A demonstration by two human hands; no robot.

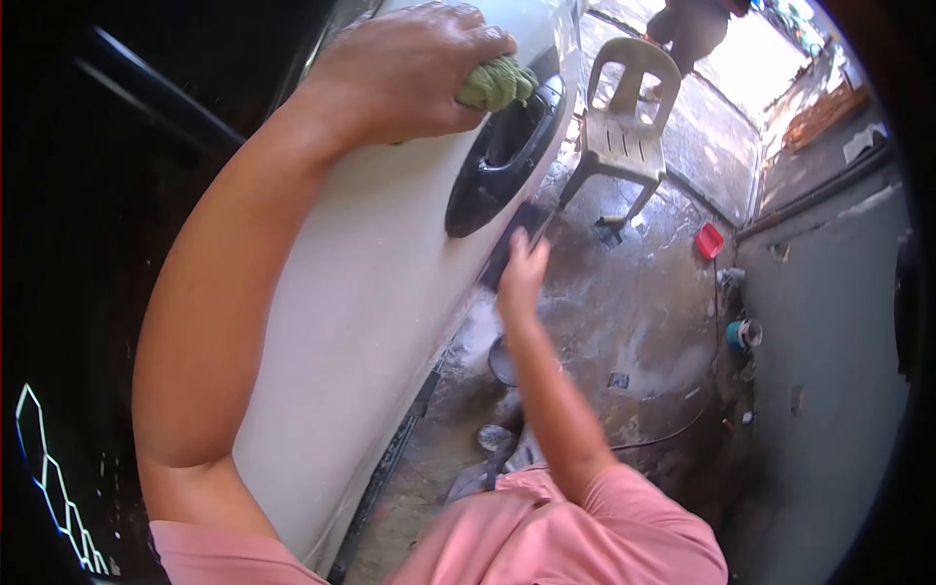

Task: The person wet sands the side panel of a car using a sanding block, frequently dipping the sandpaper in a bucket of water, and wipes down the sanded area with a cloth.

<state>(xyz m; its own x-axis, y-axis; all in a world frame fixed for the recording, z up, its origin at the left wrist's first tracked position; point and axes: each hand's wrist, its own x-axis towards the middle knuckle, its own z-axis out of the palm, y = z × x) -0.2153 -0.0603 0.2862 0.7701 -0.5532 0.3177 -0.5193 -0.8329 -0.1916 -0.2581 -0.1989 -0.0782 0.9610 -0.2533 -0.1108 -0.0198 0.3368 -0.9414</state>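
Holding a bunched green cloth (499,85) in the left hand (414,70), fingers curled tightly around it, over the upper end of a white vehicle panel (336,302) and just beside a glossy black inset (499,161). Cannot tell how firmly pressing. Keeping the right hand (524,268) lower, past the panel's edge, in front of a dark flat object (499,255); too blurred to tell whether gripping it or merely passing before it.

Could scratch the white panel, in all likelihood, by dragging grit caught in the cloth's folds. Could also catch a loose fold on the rim of the black inset, or knock knuckles there, by reaching too far. Might lose balance by leaning across with the left arm stretched and stepping on the slick-looking floor (653,307).

Farther out, past the panel's end, facing a pale plastic chair (624,164), with part of another person (694,31) beyond; could bump either by backing round that corner. Toward the right, near the grey wall (824,390), showing a red tray (709,241), a teal can (743,334) and a thin dark hose (655,444); could snag a foot on the hose by stepping sideways without looking down.
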